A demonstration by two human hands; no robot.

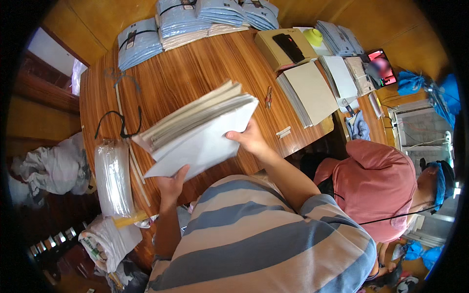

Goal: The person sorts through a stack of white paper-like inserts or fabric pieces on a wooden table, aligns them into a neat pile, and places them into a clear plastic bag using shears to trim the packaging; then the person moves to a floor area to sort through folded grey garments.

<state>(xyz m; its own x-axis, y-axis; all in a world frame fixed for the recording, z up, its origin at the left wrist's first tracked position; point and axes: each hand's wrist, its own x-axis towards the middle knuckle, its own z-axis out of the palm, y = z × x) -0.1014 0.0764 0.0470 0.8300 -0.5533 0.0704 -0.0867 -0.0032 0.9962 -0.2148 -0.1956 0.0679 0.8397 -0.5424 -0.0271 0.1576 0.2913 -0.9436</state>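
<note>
Between both hands I hold a thick stack of white and cream card sheets [205, 139], tilted over the wooden table. My left hand [172, 185] grips its lower left corner, thumb on the white top face. On the right side my right hand [248, 139] closes round the edge, with its thumb also on the white face. The fingers behind the stack are hidden. The sheets fan slightly apart along the far edge. A second stack of card sheets [312, 93] lies on the table to the right, near a small pair of red-handled nippers [268, 97].
Folded blue garments in clear bags [140, 45] line the table's [190, 68] far edge. A cardboard box [273, 46] carries a dark phone [289, 47]. At left are black straps [122, 124] and a clear plastic sleeve bundle [115, 178]. A person in pink [369, 183] sits close at right.
</note>
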